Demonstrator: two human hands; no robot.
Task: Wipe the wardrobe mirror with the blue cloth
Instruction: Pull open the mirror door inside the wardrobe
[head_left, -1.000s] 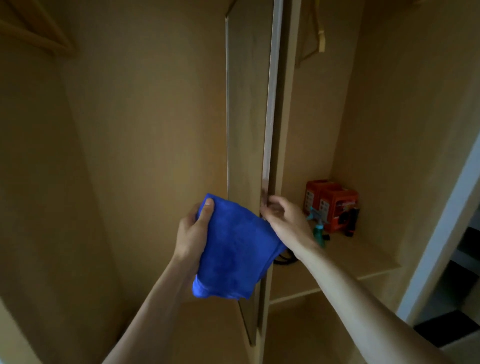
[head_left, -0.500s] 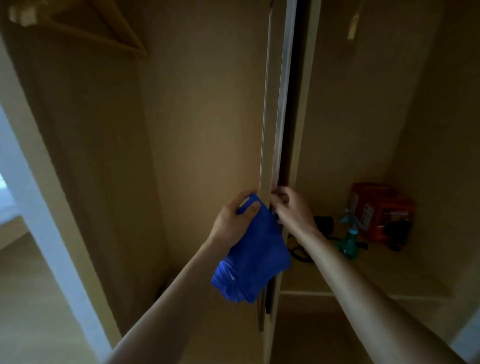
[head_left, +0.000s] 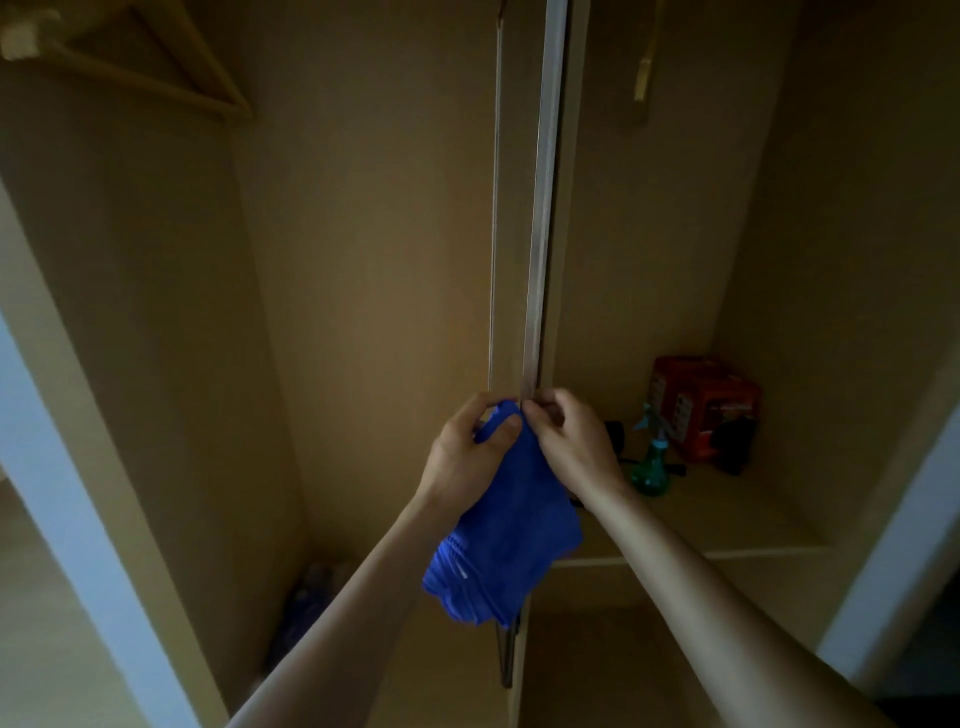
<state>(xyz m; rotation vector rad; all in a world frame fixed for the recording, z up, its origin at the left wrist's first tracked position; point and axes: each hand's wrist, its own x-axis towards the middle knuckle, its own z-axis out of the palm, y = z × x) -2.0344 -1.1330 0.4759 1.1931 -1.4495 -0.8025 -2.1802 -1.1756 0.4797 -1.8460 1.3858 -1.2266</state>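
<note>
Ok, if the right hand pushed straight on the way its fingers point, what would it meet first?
The mirror panel, seen edge-on. The right hand has its curled fingers at the panel's pale edge, seemingly pinching it, though depth is unclear.

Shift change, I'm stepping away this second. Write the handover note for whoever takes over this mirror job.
Left hand: grips the blue cloth by its top edge, and the rest hangs down.
Right hand: fingers curled on the front edge of the wardrobe mirror, which stands edge-on to the camera.
Spray bottle stands on the shelf to the right, next to a red box.
Done: cloth in hand, mirror edge held.
Left: the mirror's face cannot be seen from here, so treat the whole wipe as pending.
</note>
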